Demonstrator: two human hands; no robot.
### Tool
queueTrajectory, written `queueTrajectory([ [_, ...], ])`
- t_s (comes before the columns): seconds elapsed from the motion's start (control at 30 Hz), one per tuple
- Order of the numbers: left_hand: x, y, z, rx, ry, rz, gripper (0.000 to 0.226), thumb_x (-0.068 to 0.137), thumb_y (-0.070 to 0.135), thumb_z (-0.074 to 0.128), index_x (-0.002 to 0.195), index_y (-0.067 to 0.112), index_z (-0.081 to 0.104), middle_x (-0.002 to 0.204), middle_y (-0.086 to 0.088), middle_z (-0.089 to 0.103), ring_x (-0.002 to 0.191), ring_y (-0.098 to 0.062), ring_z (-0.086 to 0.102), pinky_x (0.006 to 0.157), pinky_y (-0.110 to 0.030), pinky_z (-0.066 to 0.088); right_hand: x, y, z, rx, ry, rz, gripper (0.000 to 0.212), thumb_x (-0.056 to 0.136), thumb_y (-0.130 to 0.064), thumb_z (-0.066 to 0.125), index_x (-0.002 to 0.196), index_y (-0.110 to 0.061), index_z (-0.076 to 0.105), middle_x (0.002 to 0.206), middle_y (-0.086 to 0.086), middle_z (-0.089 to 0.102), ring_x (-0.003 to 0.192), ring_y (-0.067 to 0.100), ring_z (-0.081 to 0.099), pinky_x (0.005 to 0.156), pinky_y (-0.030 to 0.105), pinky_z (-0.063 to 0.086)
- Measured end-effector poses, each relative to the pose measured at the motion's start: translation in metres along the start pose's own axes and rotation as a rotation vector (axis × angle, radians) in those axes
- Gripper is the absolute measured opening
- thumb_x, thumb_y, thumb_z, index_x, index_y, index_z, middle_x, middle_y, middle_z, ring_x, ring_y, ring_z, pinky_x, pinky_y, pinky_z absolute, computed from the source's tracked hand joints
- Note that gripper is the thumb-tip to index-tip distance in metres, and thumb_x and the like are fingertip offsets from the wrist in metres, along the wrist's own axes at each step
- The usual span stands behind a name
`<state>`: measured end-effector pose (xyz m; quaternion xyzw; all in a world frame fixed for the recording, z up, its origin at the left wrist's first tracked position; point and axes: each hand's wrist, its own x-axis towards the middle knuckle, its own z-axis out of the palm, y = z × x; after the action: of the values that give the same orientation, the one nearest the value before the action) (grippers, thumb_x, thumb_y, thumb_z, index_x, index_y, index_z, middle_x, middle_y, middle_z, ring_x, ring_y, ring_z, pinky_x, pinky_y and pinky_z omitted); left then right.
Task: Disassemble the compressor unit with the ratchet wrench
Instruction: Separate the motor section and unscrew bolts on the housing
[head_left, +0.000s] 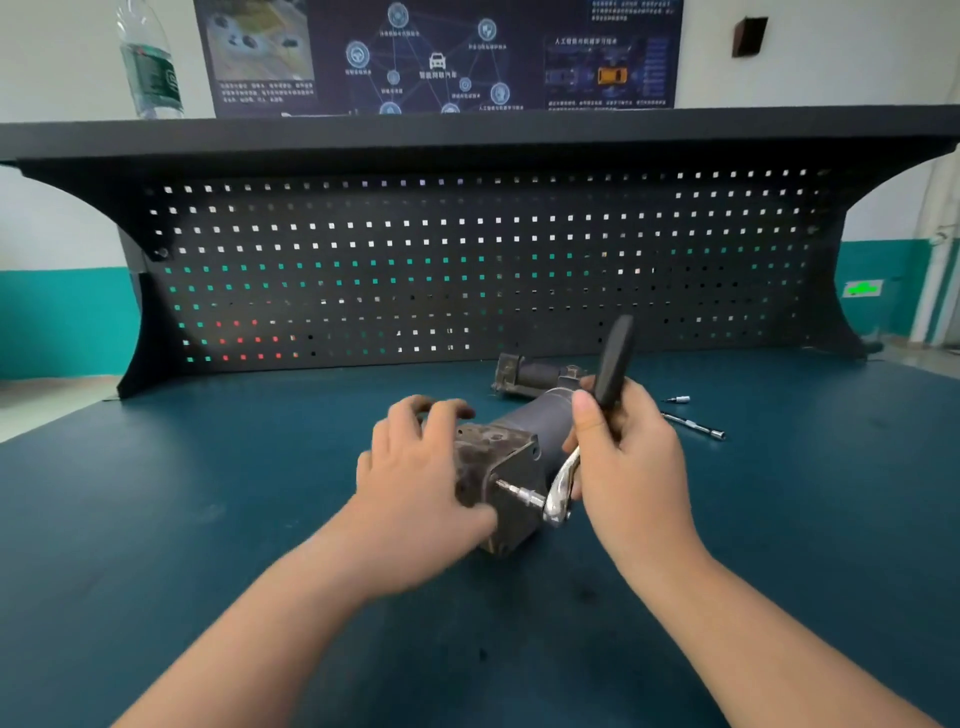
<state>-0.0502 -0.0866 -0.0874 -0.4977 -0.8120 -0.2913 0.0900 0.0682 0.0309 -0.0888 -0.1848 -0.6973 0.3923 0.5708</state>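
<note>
Dark blue-green worktop fills the lower view, black pegboard standing along its far edge under a black shelf. Dark poster on the wall above the shelf; clear water bottle upright on the shelf at left. Compressor unit lies on its side mid-worktop, square metal end block toward the camera, grey cylinder body pointing away. Left hand curled over the block's left side and top, fingers wrapped on it, thumb on the near face, holding it down. Right hand gripping the ratchet wrench by its black handle, fingers closed round it, handle tilted up and away; chrome head low, its bit extension touching the block's near face. A second metal part lies behind the compressor, near the pegboard. Thin extension bar on the worktop right of the right hand, small socket bit just beyond it, apart from each other.
</note>
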Motion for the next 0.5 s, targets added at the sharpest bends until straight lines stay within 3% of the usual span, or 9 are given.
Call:
queueTrajectory([
  [0.07,0.016,-0.013,-0.003,0.248,-0.234,0.224,0.102,0.058,0.064,0.060,0.138,0.047,-0.002,0.146,0.021,-0.002,0.139,-0.004,-0.005,0.113,-0.036,0.009,0.001,0.004,0.001,0.001,-0.001,0.039,0.012,0.096,-0.029,0.049,0.085,-0.031,0.053,0.066,-0.005,0.060,0.061,0.023,0.059,0.064,0.041,0.052],
  [0.1,0.024,-0.016,-0.003,0.292,-0.292,0.284,0.111,0.056,0.071,0.062,0.141,0.046,-0.005,0.150,0.021,-0.007,0.141,-0.003,-0.010,0.116,-0.034,0.001,0.002,0.005,0.002,0.001,-0.001,0.048,0.012,0.096,-0.030,0.048,0.084,-0.031,0.052,0.068,-0.003,0.060,0.062,0.024,0.059,0.065,0.043,0.052],
  [0.2,0.038,-0.022,-0.001,0.154,-0.321,0.349,0.113,0.052,0.073,0.070,0.143,0.041,0.012,0.142,0.028,0.015,0.138,0.002,0.010,0.112,-0.015,0.009,0.001,0.006,0.005,0.020,0.011,0.064,0.011,0.094,-0.034,0.047,0.084,-0.030,0.052,0.068,-0.005,0.058,0.064,0.022,0.058,0.066,0.042,0.051],
  [0.27,0.037,-0.027,0.001,0.099,-0.273,0.369,0.107,0.052,0.076,0.067,0.141,0.045,0.016,0.137,0.034,0.018,0.134,0.006,0.017,0.104,-0.004,0.011,-0.001,0.007,0.006,0.040,0.013,0.065,0.010,0.094,-0.033,0.048,0.086,-0.031,0.052,0.066,-0.009,0.057,0.063,0.017,0.056,0.065,0.039,0.050],
  [0.43,0.022,-0.030,0.002,0.153,-0.198,0.344,0.099,0.056,0.080,0.056,0.141,0.044,0.018,0.152,0.023,0.015,0.138,0.003,0.018,0.103,-0.006,0.011,-0.006,0.007,0.009,0.050,0.017,0.066,0.009,0.098,-0.029,0.045,0.090,-0.030,0.050,0.066,-0.007,0.055,0.060,0.009,0.052,0.062,0.029,0.045],
  [0.5,0.013,-0.029,-0.003,0.163,-0.201,0.315,0.100,0.056,0.080,0.057,0.141,0.046,0.017,0.152,0.024,0.012,0.138,0.003,0.017,0.102,-0.006,0.011,-0.009,0.004,0.012,0.058,0.002,0.065,0.011,0.098,-0.028,0.044,0.089,-0.029,0.049,0.065,-0.006,0.054,0.059,0.009,0.052,0.062,0.032,0.046],
])
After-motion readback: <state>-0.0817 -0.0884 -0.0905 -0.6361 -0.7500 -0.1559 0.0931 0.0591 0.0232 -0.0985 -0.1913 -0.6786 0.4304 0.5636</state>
